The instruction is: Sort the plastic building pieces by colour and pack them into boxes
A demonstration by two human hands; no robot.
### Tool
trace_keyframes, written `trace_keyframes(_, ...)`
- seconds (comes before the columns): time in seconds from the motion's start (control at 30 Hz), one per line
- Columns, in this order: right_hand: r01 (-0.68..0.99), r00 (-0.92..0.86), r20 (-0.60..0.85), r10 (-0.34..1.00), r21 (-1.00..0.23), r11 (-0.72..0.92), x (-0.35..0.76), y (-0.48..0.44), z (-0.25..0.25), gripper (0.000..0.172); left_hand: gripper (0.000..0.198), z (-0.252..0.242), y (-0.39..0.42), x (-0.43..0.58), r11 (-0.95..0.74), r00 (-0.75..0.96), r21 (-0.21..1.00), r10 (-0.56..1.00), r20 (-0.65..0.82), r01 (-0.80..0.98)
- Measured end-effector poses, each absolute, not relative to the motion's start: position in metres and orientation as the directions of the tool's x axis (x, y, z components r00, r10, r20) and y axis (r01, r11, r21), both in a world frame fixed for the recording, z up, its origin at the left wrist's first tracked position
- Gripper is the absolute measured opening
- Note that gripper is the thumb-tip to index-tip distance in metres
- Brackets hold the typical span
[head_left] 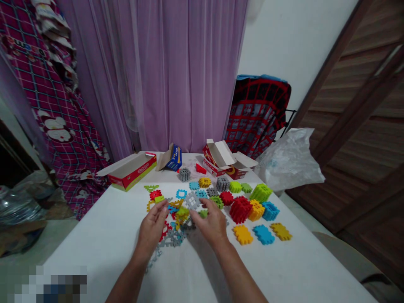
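My right hand (211, 222) pinches a grey interlocking tile (192, 201) with a window pattern between thumb and fingers, raised above the pile. Level with it on the left, my left hand (152, 225) has its fingers drawn together; whatever they may hold is hidden. Close to those fingertips are a blue piece (172, 208) and a yellow piece (182, 215). Loose red, blue and grey tiles (172, 240) lie jumbled between and below the hands. A red tile (155, 194) and a light blue square frame (181, 194) rest just beyond.
Stacks of red tiles (240, 209), green tiles (261, 192) and blue tiles (270, 211) stand on the right of the white table (91, 240). Open boxes, one red and green (134, 172), one blue (174, 158), line the back. A plastic bag (288, 162) hangs at the right edge.
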State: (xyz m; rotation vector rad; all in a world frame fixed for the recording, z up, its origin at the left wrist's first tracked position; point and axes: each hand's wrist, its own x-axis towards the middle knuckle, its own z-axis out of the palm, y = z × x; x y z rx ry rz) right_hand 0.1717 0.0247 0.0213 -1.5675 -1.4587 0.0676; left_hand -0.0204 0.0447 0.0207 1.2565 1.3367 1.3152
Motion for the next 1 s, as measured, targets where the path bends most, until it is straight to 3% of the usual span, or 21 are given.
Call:
trace_keyframes(0.17, 0.865, 0.425, 0.467, 0.775, -0.462, -0.196, 0.255, 0.076, 0.074, 0.04, 0.043, 0.003, 0.058, -0.065, -0.172, -0.34, 0.828, 0.852, 0.397, 0.534)
trace_keyframes(0.27, 0.842, 0.521, 0.302, 0.798, -0.332, -0.424, 0.29, 0.102, 0.092, 0.043, 0.042, -0.01, 0.063, -0.085, -0.11, -0.401, 0.775, 0.806, 0.436, 0.622)
trace_keyframes(0.37, 0.811, 0.579, 0.189, 0.793, -0.234, -0.536, 0.303, 0.116, 0.089, 0.047, 0.044, -0.018, 0.067, -0.092, 0.005, -0.472, 0.815, 0.817, 0.33, 0.579)
trace_keyframes(0.63, 0.789, 0.614, 0.144, 0.776, -0.156, -0.595, 0.297, 0.132, 0.067, 0.054, 0.046, -0.014, 0.073, -0.094, 0.165, -0.548, 0.907, 0.832, 0.083, 0.387)
trace_keyframes(1.0, 0.77, 0.638, 0.12, 0.761, -0.126, -0.625, 0.294, 0.133, 0.061, 0.059, 0.044, -0.026, 0.077, -0.098, 0.179, -0.548, 0.909, 0.834, 0.063, 0.377)
